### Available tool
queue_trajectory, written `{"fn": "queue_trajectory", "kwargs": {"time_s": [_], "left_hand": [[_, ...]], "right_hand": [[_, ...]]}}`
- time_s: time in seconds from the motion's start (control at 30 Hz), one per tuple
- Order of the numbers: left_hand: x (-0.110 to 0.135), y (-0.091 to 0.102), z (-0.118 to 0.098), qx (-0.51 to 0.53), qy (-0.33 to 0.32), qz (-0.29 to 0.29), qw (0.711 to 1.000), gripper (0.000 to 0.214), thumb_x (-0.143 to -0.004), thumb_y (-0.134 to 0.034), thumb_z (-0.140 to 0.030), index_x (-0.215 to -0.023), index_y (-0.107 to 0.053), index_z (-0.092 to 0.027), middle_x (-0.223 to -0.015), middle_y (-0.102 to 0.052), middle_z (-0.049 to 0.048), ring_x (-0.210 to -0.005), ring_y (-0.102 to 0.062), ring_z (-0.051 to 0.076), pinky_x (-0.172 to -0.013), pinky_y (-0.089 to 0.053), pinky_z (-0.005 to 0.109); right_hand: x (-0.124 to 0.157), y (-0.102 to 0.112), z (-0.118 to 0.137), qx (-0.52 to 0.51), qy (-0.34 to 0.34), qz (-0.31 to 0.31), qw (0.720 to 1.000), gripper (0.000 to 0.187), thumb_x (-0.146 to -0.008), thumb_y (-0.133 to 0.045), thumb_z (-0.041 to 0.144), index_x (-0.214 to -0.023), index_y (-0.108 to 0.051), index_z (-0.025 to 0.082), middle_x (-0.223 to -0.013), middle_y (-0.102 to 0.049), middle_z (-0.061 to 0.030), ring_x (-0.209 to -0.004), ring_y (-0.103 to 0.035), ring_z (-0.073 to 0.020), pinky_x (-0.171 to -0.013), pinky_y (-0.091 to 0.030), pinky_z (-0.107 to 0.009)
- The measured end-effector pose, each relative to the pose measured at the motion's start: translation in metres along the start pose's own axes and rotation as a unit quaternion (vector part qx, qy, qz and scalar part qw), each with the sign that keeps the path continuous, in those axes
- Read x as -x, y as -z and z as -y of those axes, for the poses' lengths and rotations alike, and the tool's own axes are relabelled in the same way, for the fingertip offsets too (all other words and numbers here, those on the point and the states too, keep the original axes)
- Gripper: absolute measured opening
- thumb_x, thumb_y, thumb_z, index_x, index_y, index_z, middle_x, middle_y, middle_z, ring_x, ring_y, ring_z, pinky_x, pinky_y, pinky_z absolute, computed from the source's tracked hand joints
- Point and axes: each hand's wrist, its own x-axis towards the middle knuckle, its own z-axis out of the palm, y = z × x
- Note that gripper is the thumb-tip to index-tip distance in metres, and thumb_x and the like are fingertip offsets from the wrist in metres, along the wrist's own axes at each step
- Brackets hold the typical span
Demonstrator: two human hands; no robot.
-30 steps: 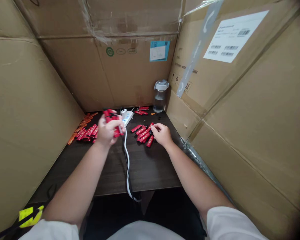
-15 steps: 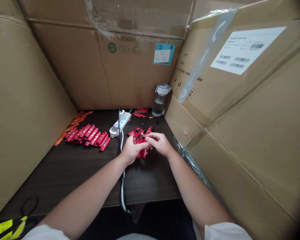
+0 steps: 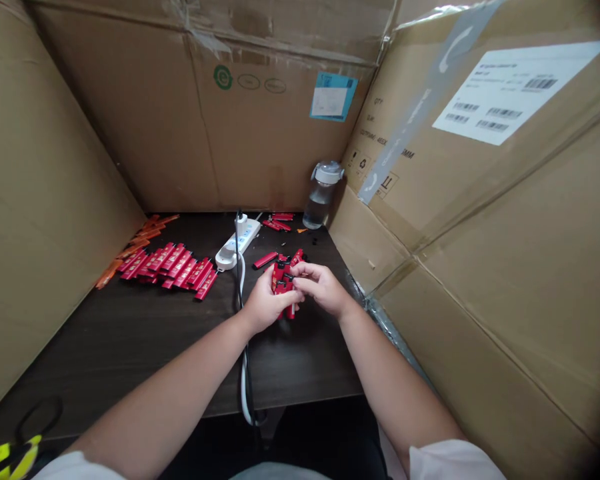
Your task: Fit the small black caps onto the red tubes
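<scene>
My left hand (image 3: 266,305) is wrapped around a small bunch of red lighters (image 3: 280,275) with black tops, held just above the dark table. Thumb and fingertips of my right hand (image 3: 321,287) are pinched together at the black end of one lighter in that bunch. The fingers partly hide what lies between them. Just beyond the hands, a single red lighter (image 3: 265,260) lies on the table. To the left, a row of several red lighters (image 3: 177,267) with gold print lies side by side, overlapping.
Orange lighter-like pieces (image 3: 140,240) lie along the left box wall. A white power strip (image 3: 237,243) with a plug and a cable (image 3: 244,380) crosses the table. More red pieces (image 3: 279,223) and a water bottle (image 3: 321,197) stand behind. Cardboard walls (image 3: 275,147) enclose three sides.
The view has shifted slightly. My left hand has turned the bunch a little, and the right fingers have closed in on its black ends. The single lighter beyond the hands shows more fully.
</scene>
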Motion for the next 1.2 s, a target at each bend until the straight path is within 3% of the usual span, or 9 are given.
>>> {"fn": "queue_trajectory", "kwargs": {"time_s": [0.1, 0.17, 0.3, 0.47, 0.67, 0.8, 0.9, 1.07, 1.2], "left_hand": [[0.002, 0.003, -0.006, 0.070, 0.017, 0.030, 0.997, 0.051, -0.064, -0.074, -0.017, -0.106, -0.046, -0.017, -0.071, -0.066, 0.0010, -0.062, -0.066, 0.017, -0.054, -0.055, 0.026], [0.002, 0.004, -0.010, 0.092, 0.045, 0.058, 0.993, 0.051, -0.064, -0.074, -0.016, -0.107, -0.047, -0.016, -0.069, -0.065, 0.0017, -0.062, -0.066, 0.018, -0.052, -0.055, 0.026], [0.000, 0.004, -0.008, 0.100, 0.055, 0.028, 0.993, 0.049, -0.063, -0.076, -0.019, -0.104, -0.049, -0.016, -0.075, -0.066, 0.0031, -0.066, -0.067, 0.020, -0.050, -0.056, 0.029], [-0.006, 0.005, 0.003, 0.015, 0.019, -0.045, 0.999, 0.045, -0.065, -0.075, -0.027, -0.102, -0.053, -0.015, -0.078, -0.067, 0.0035, -0.063, -0.066, 0.018, -0.052, -0.057, 0.030], [-0.010, 0.013, 0.006, -0.038, -0.003, -0.063, 0.997, 0.048, -0.063, -0.076, -0.031, -0.102, -0.053, -0.015, -0.070, -0.066, 0.0027, -0.053, -0.063, 0.017, -0.039, -0.051, 0.025], [-0.010, 0.015, 0.009, -0.037, 0.000, -0.041, 0.998, 0.049, -0.063, -0.076, -0.033, -0.103, -0.054, -0.014, -0.067, -0.065, 0.0026, -0.050, -0.062, 0.017, -0.037, -0.050, 0.026], [-0.010, 0.014, 0.010, -0.024, -0.006, -0.038, 0.999, 0.051, -0.062, -0.076, -0.033, -0.104, -0.054, -0.014, -0.068, -0.065, 0.0022, -0.051, -0.062, 0.017, -0.037, -0.050, 0.027], [-0.007, 0.013, 0.009, -0.019, -0.004, -0.004, 1.000, 0.049, -0.063, -0.076, -0.034, -0.102, -0.053, -0.014, -0.064, -0.064, 0.0014, -0.051, -0.061, 0.017, -0.037, -0.050, 0.026], [-0.005, 0.013, 0.005, -0.047, -0.008, 0.025, 0.999, 0.045, -0.065, -0.074, -0.034, -0.098, -0.054, -0.013, -0.063, -0.064, 0.0019, -0.047, -0.059, 0.015, -0.038, -0.049, 0.025]], "right_hand": [[0.001, -0.003, -0.002, -0.051, 0.002, 0.042, 0.998, 0.028, -0.076, -0.067, 0.033, -0.097, -0.059, 0.017, -0.065, -0.061, 0.0018, -0.047, -0.056, -0.0100, -0.045, -0.044, -0.022], [0.001, -0.006, -0.004, -0.078, 0.003, 0.030, 0.996, 0.033, -0.072, -0.071, 0.033, -0.099, -0.059, 0.017, -0.067, -0.062, 0.0019, -0.044, -0.053, -0.0081, -0.042, -0.042, -0.021], [-0.002, -0.013, -0.004, -0.102, 0.006, -0.057, 0.993, 0.035, -0.062, -0.079, 0.029, -0.091, -0.064, 0.015, -0.069, -0.065, 0.0000, -0.043, -0.050, -0.0062, -0.039, -0.040, -0.019], [-0.007, -0.013, -0.003, -0.018, 0.050, -0.194, 0.979, 0.033, -0.054, -0.083, 0.030, -0.077, -0.065, 0.014, -0.061, -0.065, -0.0008, -0.045, -0.053, -0.0098, -0.043, -0.045, -0.023], [-0.009, -0.007, -0.011, -0.034, 0.022, -0.156, 0.987, 0.032, -0.063, -0.075, 0.037, -0.084, -0.067, 0.014, -0.060, -0.063, -0.0002, -0.047, -0.054, -0.0108, -0.049, -0.048, -0.026], [-0.006, -0.006, -0.009, 0.128, 0.028, -0.105, 0.986, 0.027, -0.080, -0.058, 0.041, -0.082, -0.065, 0.015, -0.055, -0.059, 0.0003, -0.043, -0.050, -0.0111, -0.043, -0.041, -0.024], [-0.002, -0.005, -0.004, 0.222, 0.057, -0.067, 0.971, 0.025, -0.088, -0.046, 0.035, -0.083, -0.063, 0.017, -0.057, -0.059, -0.0004, -0.050, -0.053, -0.0125, -0.049, -0.041, -0.024], [0.001, -0.001, -0.001, 0.295, 0.131, -0.032, 0.946, 0.023, -0.089, -0.037, 0.024, -0.074, -0.054, 0.018, -0.060, -0.061, -0.0011, -0.057, -0.057, -0.0140, -0.060, -0.044, -0.025], [-0.001, -0.001, -0.008, 0.308, 0.136, -0.040, 0.941, 0.022, -0.086, -0.036, 0.022, -0.066, -0.046, 0.020, -0.055, -0.058, -0.0002, -0.054, -0.054, -0.0138, -0.058, -0.042, -0.025]]}}
